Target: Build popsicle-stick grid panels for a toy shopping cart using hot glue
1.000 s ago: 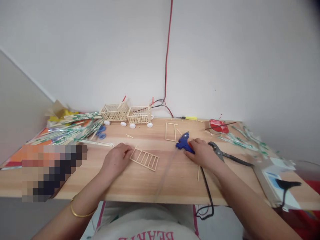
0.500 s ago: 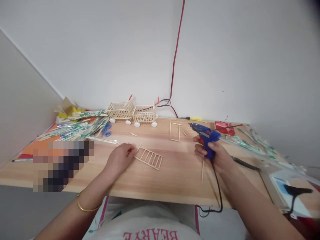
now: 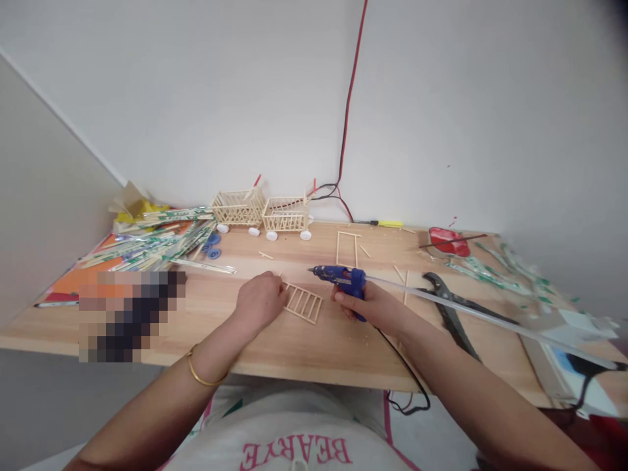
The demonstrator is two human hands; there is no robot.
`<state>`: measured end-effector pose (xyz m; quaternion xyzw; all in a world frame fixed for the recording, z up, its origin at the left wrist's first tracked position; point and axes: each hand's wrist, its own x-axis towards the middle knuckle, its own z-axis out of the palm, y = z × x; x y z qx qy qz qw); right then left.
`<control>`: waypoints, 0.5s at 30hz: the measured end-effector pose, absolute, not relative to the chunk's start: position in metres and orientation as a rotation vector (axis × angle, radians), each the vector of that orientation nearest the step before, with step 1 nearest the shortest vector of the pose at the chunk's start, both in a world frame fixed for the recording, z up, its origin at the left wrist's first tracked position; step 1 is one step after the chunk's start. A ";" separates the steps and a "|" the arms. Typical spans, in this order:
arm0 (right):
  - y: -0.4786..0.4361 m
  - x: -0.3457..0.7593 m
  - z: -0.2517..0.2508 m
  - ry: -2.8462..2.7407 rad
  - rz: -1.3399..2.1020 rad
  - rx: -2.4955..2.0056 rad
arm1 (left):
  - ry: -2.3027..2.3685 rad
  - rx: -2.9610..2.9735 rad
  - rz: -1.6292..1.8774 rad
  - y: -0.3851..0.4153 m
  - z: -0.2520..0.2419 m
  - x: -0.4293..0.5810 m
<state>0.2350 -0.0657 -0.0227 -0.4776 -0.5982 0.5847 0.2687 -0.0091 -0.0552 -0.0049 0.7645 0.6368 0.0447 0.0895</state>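
Observation:
My right hand is wrapped round the handle of a blue glue gun, whose nozzle points left. A long clear glue stick runs out of its back. The nozzle is above the table, just beyond a small ladder-like frame of thin wooden sticks. My left hand is closed at the left end of this frame, covering that end; its fingertips are mostly hidden. A stick tip pokes out beside the fingers. Farther back lies a plain rectangular stick frame.
Two wheeled stick carts stand by the wall. Wrapped stick bundles and blue wheels lie left. On the right are black-handled pliers, a red dish and wrappers. A black cord hangs off the table's front edge.
The glue gun has moved left in my right hand, from the table's right side to near the ladder-like frame. My left hand has shifted right and now covers the frame's left end.

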 end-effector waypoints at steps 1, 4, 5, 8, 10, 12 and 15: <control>-0.066 0.236 -0.026 -1.640 1.577 -1.284 | 1.898 2.278 0.123 -0.055 -0.007 -0.008; -0.065 0.238 -0.034 -1.717 1.572 -1.273 | 1.905 2.282 0.110 -0.053 -0.009 -0.005; -0.065 0.239 -0.034 -1.733 1.566 -1.279 | 1.910 2.276 0.114 -0.053 -0.009 -0.005; -0.065 0.237 -0.031 -1.743 1.528 -1.301 | 1.917 2.245 0.180 -0.053 -0.006 -0.007; -0.066 0.235 -0.027 -1.710 1.511 -1.286 | 1.866 2.226 0.290 -0.054 -0.004 -0.010; -0.069 0.234 -0.023 -1.674 1.526 -1.227 | 1.758 2.194 0.469 -0.059 -0.001 -0.012; -0.075 0.232 -0.016 -1.645 1.582 -1.131 | 1.610 2.071 0.747 -0.068 0.004 -0.015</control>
